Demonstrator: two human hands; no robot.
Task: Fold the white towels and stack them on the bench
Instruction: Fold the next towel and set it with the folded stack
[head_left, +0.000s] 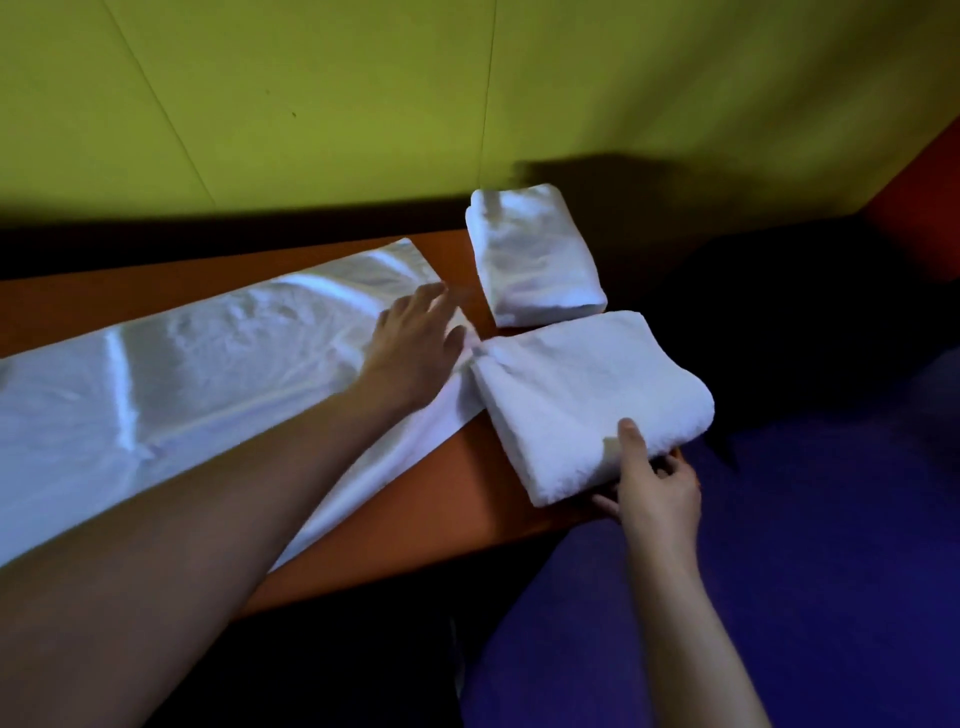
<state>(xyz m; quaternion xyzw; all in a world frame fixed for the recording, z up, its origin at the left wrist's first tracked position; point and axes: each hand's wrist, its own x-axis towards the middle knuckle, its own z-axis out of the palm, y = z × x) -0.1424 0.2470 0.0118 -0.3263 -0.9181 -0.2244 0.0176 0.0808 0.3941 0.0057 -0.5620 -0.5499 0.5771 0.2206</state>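
Risked a spill at four o'clock: folded towel (587, 400) jutted past the orange bench (457, 499) edge, gripped only at its near corner by the right hand (657, 483), thumb on top and fingers curled beneath, so could have sagged open or slid to the floor. Left hand (415, 345) lay nearly flat at center, fingers spread, pressing the long unfolded towel (171, 374) stretching to nine o'clock, possibly snagging its end under the bundle, though blurred there. Sat apart at one o'clock, a smaller folded towel (535, 254), not yet stacked.
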